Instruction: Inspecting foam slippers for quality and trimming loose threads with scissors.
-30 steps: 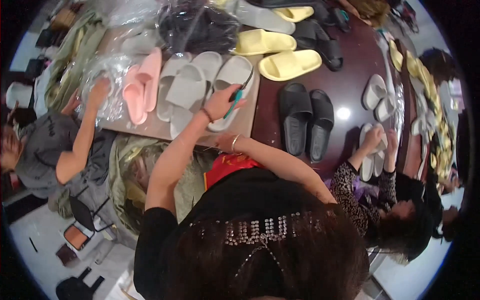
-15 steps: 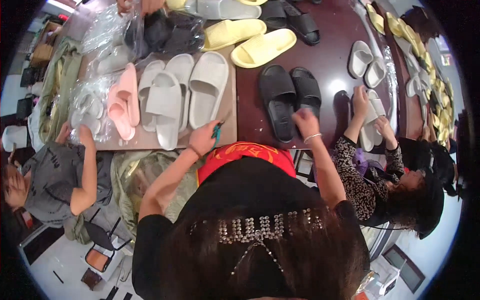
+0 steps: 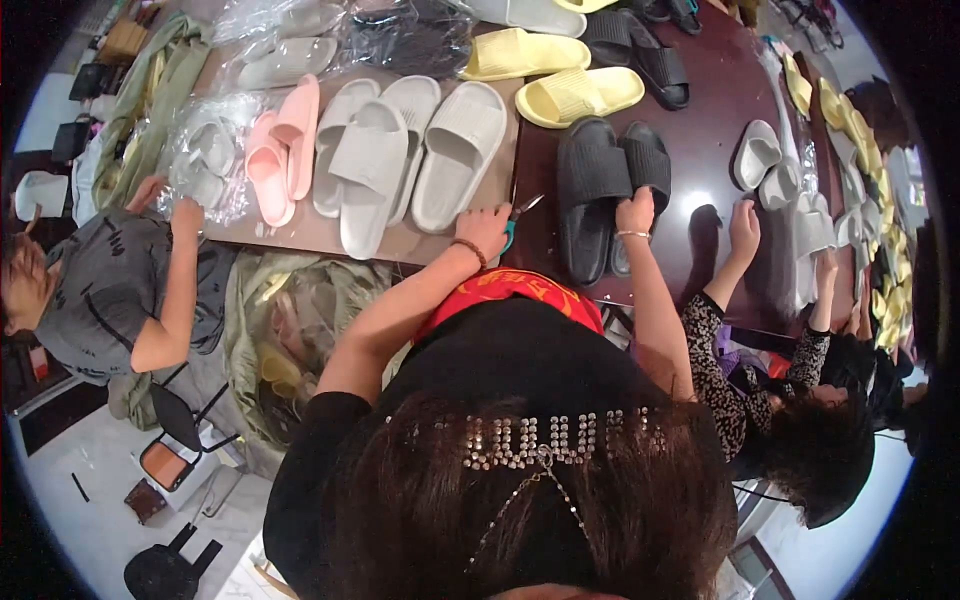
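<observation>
The slipper cluster (image 3: 374, 168) lies left of the scissors (image 3: 511, 229), the slipper pair (image 3: 597, 177) right.

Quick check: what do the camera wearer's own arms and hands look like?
Short black sleeves leave both forearms bare. The left hand has a dark reddish-brown bracelet at the wrist; the right hand has a thin, pale, shiny bangle. No gloves cover the fingers.
</observation>
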Available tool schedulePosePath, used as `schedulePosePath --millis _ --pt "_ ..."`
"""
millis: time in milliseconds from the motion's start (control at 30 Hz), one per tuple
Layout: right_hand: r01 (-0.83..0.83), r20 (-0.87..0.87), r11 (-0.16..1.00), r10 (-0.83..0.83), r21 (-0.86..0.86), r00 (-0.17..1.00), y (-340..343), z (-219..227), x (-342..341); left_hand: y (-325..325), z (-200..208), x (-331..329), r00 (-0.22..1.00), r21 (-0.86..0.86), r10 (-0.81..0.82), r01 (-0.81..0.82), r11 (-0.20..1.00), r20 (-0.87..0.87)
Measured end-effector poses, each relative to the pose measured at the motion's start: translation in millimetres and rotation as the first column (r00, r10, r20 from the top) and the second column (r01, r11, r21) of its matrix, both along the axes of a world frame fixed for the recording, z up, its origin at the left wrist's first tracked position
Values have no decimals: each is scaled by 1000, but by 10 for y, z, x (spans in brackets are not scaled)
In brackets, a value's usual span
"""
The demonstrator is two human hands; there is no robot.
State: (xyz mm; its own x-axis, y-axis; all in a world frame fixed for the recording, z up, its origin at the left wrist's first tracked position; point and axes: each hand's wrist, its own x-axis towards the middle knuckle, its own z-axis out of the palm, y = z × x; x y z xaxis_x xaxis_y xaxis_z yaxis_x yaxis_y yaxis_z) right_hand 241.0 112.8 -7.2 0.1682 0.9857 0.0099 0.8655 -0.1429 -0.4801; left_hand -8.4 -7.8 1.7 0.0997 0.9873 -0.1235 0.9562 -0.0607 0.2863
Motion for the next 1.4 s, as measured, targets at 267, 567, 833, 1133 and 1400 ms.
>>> schedulePosePath --millis 267,567,833,1133,1400 --pt "-199 41 937 195 287 980 -223 151 32 84 -76 21 985 -89 -100 88 992 -141" --pt "52 -314 948 53 315 948 105 282 370 79 55 -11 988 -71 -146 142 987 -46" --pt "306 -379 943 -238 130 894 741 590 961 -54 42 -17 996 -91 -92 92 992 2" --pt "107 -136 990 -94 90 986 1216 643 1179 -336 -8 -60 989 -71 78 -69 995 124" --pt "-133 608 989 70 59 791 1919 898 2132 -213 76 9 996 38 60 -63 997 69"
